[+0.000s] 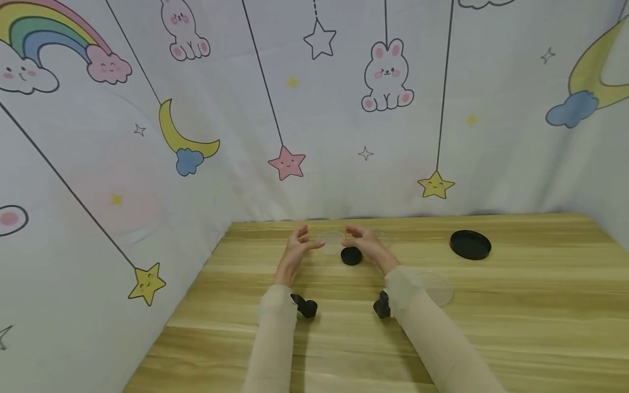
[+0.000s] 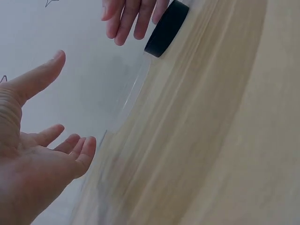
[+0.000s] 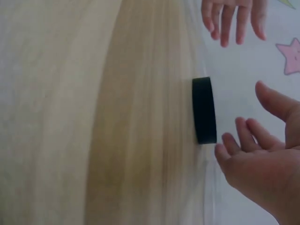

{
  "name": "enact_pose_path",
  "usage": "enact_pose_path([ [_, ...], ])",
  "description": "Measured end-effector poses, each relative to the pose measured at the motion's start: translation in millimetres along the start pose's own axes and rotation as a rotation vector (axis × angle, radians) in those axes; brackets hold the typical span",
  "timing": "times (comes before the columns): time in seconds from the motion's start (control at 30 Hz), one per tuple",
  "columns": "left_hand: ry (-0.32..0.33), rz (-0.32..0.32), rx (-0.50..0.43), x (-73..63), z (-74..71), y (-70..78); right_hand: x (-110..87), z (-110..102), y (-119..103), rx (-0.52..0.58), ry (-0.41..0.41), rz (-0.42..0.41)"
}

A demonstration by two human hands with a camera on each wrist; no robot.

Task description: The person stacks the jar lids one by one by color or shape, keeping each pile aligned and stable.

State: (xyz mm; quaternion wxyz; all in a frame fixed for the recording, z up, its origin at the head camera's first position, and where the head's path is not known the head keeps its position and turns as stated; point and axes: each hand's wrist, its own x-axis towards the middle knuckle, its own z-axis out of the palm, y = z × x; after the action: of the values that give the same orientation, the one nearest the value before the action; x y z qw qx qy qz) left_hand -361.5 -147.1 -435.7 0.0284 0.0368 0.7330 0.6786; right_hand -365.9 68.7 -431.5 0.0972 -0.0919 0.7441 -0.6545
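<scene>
Head view: left hand [image 1: 297, 249] and right hand [image 1: 369, 248] spread, empty; small black dish [image 1: 351, 256] and clear disc [image 1: 331, 243] apparently not yet gripped.

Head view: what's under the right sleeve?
A clear disc on the wooden table shows past the right sleeve. The sleeve covers the disc's left part; whatever else lies beneath can't be seen.

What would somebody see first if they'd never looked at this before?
Probably the cheerful cloth behind the table, with a rainbow at the upper left and a winking white rabbit right of centre. Next, the left hand and right hand reach over the wood, near a small black disc. A bigger black dish lies farther right.
</scene>
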Motion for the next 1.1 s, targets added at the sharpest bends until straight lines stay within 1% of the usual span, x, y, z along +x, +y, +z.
enact_pose_path([
  [0.1,0.019,-0.032,-0.037,3.0,1.3,-5.7,4.5,2.6,4.9,-0.032,0.011,-0.008],
  [0.17,0.017,-0.051,-0.060,5.2,1.8,-8.9,6.9,3.2,6.9,-0.064,0.019,-0.007],
  [0.3,0.001,-0.061,-0.058,7.1,0.8,-14.5,11.1,4.0,9.0,-0.103,0.016,0.009],
  [0.37,-0.013,-0.042,-0.028,10.7,-1.1,-21.9,12.4,4.2,8.9,-0.110,0.000,0.016],
  [0.43,-0.034,0.013,-0.002,10.5,-3.8,-24.7,12.8,4.4,8.2,-0.126,-0.022,0.019],
  [0.5,-0.068,0.104,-0.009,28.5,-10.2,-50.1,13.0,4.6,7.3,-0.151,-0.043,0.015],
  [0.57,-0.070,0.124,0.003,37.5,-10.3,-60.1,13.2,5.0,6.5,-0.184,-0.062,0.007],
  [0.6,-0.065,0.127,0.009,39.4,-8.7,-61.2,13.3,5.2,6.2,-0.201,-0.073,0.001],
  [0.63,-0.054,0.109,0.020,42.6,-6.5,-64.0,13.5,5.6,6.1,-0.218,-0.081,-0.008],
  [0.67,-0.040,0.088,0.026,43.5,-3.3,-63.9,13.4,6.1,5.8,-0.231,-0.087,-0.013],
  [0.73,0.003,0.027,0.073,27.5,6.9,-40.8,13.3,6.9,5.2,-0.247,-0.097,-0.019],
  [0.8,0.023,0.029,0.092,15.2,12.4,-26.1,13.1,7.5,4.4,-0.255,-0.105,-0.026],
  [0.87,0.039,0.027,0.088,6.5,15.5,-15.8,12.7,8.2,3.4,-0.254,-0.107,-0.026],
  [0.9,0.047,0.032,0.088,4.5,15.8,-13.1,12.7,8.5,3.1,-0.253,-0.108,-0.027],
  [0.97,0.068,0.017,0.064,1.7,16.2,-9.9,12.8,9.2,2.3,-0.249,-0.104,-0.027],
  [1.1,0.103,-0.003,-0.018,7.2,13.2,-17.8,13.1,10.7,1.4,-0.235,-0.096,-0.030],
])
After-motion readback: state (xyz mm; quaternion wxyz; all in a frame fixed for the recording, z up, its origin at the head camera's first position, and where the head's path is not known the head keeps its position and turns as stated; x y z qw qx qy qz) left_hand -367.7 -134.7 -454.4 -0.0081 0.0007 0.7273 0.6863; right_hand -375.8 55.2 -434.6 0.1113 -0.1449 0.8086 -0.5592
